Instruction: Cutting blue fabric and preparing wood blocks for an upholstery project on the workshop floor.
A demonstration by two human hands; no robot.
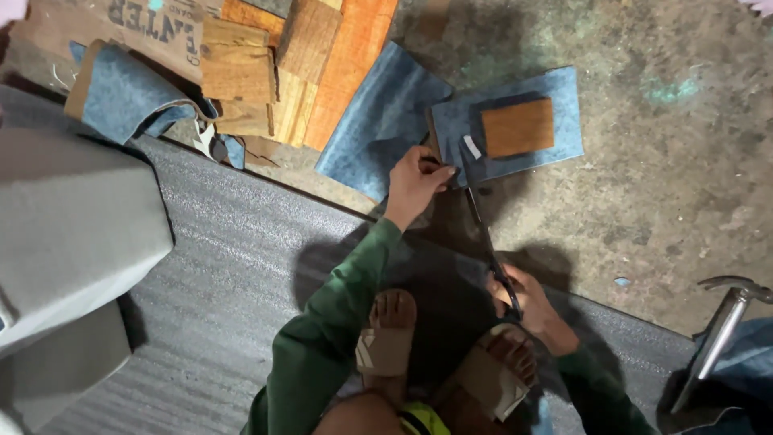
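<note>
Left hand: the left hand (416, 179) is out ahead on a green sleeve, fingers (441, 171) pinched on the near edge of the blue-grey felt sheet (564, 97) lying on the concrete floor (660, 177).
Right hand: the right hand (522, 300) sits low, just above the right foot, fingers closed through the handles of the long dark scissors (485, 234).
Scissors: the blades run up and away from that hand, and the tips reach the felt right beside the left hand's pinch.
Felt sheet: flat on the floor, straight ahead of the person, with a small rectangular brown wooden block (518, 127) resting on its middle and a little white scrap (472, 147) near its left edge.
Second piece: a darker blue felt piece (378, 121) lies just to the left, touching or overlapping the first; which one I cannot tell.
Feet: two feet in tan strapped sandals (385, 351) stand on the grey textured mat (233, 266), between the two arms.
Back left: a stack of orange-brown wooden boards (322, 72) with a rolled blue felt piece (121, 93) and a flat brown cardboard sheet (145, 32) beside it.
Far left: a folded pale grey fabric bundle (72, 234) sits on the mat.
Far right: a metal claw hammer (725, 322) leans at the edge, head up, well apart from both hands.
</note>
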